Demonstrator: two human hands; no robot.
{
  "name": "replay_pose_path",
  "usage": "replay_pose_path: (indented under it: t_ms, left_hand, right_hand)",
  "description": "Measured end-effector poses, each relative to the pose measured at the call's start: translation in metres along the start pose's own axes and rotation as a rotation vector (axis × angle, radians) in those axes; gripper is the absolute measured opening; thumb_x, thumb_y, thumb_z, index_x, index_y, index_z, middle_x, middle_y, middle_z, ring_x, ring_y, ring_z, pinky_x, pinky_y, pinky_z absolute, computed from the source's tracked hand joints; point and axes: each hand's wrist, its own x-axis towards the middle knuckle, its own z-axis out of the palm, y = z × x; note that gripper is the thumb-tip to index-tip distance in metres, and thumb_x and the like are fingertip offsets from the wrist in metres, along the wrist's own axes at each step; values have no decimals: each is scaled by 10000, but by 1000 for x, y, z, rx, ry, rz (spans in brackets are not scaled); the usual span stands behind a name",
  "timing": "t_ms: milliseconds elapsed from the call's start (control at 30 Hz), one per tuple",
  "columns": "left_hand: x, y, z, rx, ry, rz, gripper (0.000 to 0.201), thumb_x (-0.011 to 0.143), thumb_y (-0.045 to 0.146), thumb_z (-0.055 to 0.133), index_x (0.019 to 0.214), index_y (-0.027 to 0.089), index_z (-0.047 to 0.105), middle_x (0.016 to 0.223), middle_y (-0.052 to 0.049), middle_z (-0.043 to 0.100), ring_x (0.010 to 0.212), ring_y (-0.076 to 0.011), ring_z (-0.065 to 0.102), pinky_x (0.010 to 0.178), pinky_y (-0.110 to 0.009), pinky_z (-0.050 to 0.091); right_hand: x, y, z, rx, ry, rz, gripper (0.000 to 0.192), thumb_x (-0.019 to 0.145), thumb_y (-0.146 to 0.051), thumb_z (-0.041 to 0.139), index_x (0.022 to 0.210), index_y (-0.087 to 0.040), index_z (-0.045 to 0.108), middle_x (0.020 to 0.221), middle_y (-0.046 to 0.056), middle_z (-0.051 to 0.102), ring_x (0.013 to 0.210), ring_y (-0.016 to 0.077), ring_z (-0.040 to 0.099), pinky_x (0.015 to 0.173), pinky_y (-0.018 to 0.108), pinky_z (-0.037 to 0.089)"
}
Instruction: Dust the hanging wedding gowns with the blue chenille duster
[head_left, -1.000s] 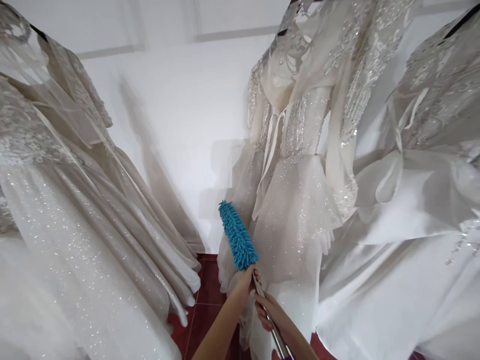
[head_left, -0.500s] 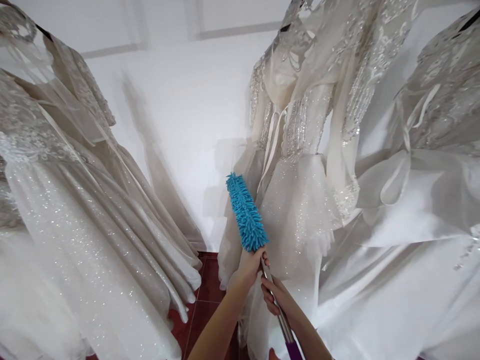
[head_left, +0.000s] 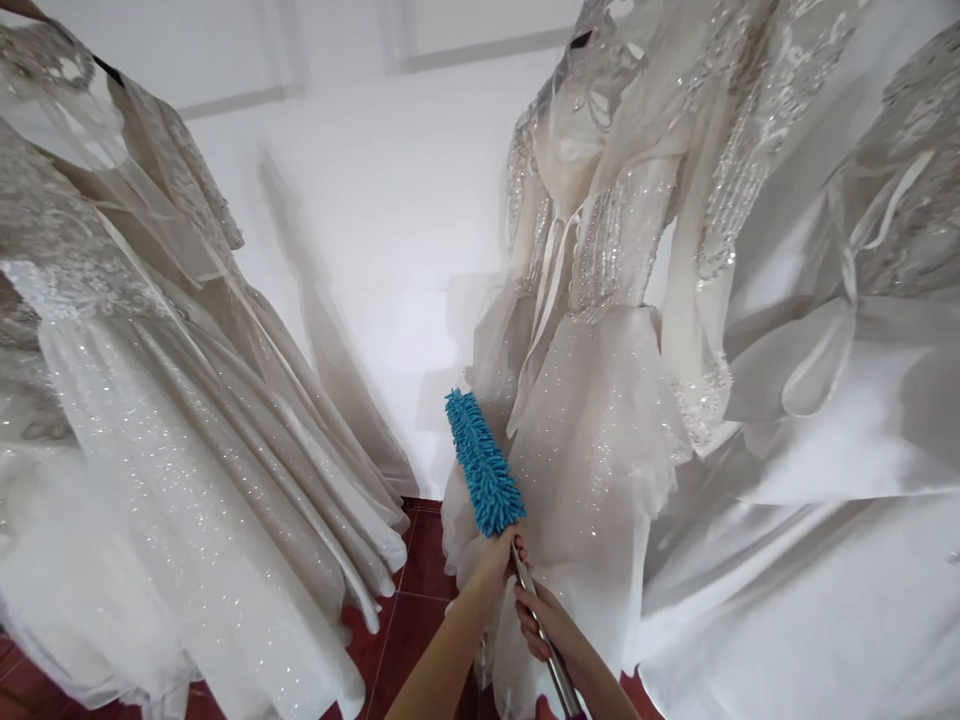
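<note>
Duster (head_left: 484,462) between left gown (head_left: 172,440) and middle gown (head_left: 600,400); wall (head_left: 375,220) behind.

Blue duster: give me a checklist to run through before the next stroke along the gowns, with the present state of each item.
1. Left hand gripping just below the blue duster head: ok.
2. Right hand closed on the metal pole lower down: ok.
3. Duster head in front of the middle sequinned gown: ok; actual contact cannot tell.
4. Duster head apart from the left gown: ok.
5. Red tiled floor between the hems free of fabric: ok where visible.
6. Fibres free of the gown's ribbon ties: cannot tell.
</note>
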Motion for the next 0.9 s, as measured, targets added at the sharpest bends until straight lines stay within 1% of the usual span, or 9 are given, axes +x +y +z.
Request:
replay_pose_path:
  t_ms: [100, 233, 333, 433, 533, 600, 733, 800, 900]
  left_hand:
    - [-5, 5, 2, 10, 15, -57, 377, 867, 291, 660, 558, 218, 457, 511, 30, 424, 461, -105, 390, 524, -262, 409]
    - [-14, 24, 13, -20, -3, 27, 359, 839, 306, 693, 589, 219, 451, 519, 57, 407, 456, -89, 373, 497, -242, 391]
    - [-21, 44, 26, -43, -83, 131, 367, 805, 350, 726, 602, 224, 448, 536, 63, 404, 460, -77, 368, 481, -234, 373]
    - [-28, 63, 40, -29, -179, 206, 397, 776, 417, 744, 610, 233, 433, 524, 67, 394, 455, -72, 366, 481, -234, 371]
    - [-35, 79, 52, -8, -254, 258, 419, 715, 471, 773, 650, 233, 435, 541, 78, 410, 450, -69, 376, 482, -239, 387]
    - [-39, 87, 58, -12, -278, 296, 425, 672, 479, 793, 694, 229, 449, 574, 84, 432, 453, -65, 393, 479, -236, 392]
    - [-38, 91, 62, -23, -288, 301, 437, 641, 475, 803, 720, 227, 452, 587, 92, 435, 455, -61, 406, 477, -235, 389]
    - [-34, 87, 61, -45, -285, 272, 434, 631, 452, 814, 719, 225, 455, 578, 97, 426, 457, -63, 407, 479, -238, 388]
    - [-23, 77, 55, -95, -242, 192, 407, 645, 389, 820, 708, 221, 455, 556, 105, 401, 461, -62, 407, 487, -229, 375]
  right_hand:
    - [-1, -4, 1, -21, -24, -4, 496, 703, -606, 745, 891, -238, 471, 415, -168, 431, 261, 26, 308, 320, 175, 185]
    - [-5, -23, 6, -22, -44, -37, 500, 709, -619, 743, 847, -247, 440, 445, -171, 435, 263, 15, 285, 325, 179, 181]
    - [-10, -43, 11, -24, -72, -104, 503, 728, -629, 735, 828, -256, 412, 452, -171, 437, 256, 17, 289, 314, 183, 179]
    - [-14, -60, 14, -20, -88, -190, 514, 738, -637, 729, 801, -265, 380, 449, -170, 434, 244, 20, 287, 299, 183, 175]
    - [-15, -72, 17, -5, -81, -255, 523, 737, -652, 724, 794, -268, 373, 449, -169, 429, 231, 20, 262, 284, 183, 159]
    - [-15, -78, 18, 1, -86, -280, 527, 736, -655, 724, 793, -271, 368, 443, -170, 426, 225, 23, 253, 273, 184, 155]
    - [-16, -84, 18, 7, -92, -280, 523, 742, -638, 732, 801, -271, 365, 442, -173, 435, 228, 24, 260, 278, 181, 177]
    - [-16, -83, 16, 1, -91, -256, 509, 748, -623, 733, 805, -269, 372, 445, -172, 439, 238, 24, 278, 287, 178, 191]
    - [-10, -76, 11, -28, -94, -209, 489, 754, -608, 723, 801, -267, 376, 442, -172, 441, 244, 29, 308, 299, 179, 226]
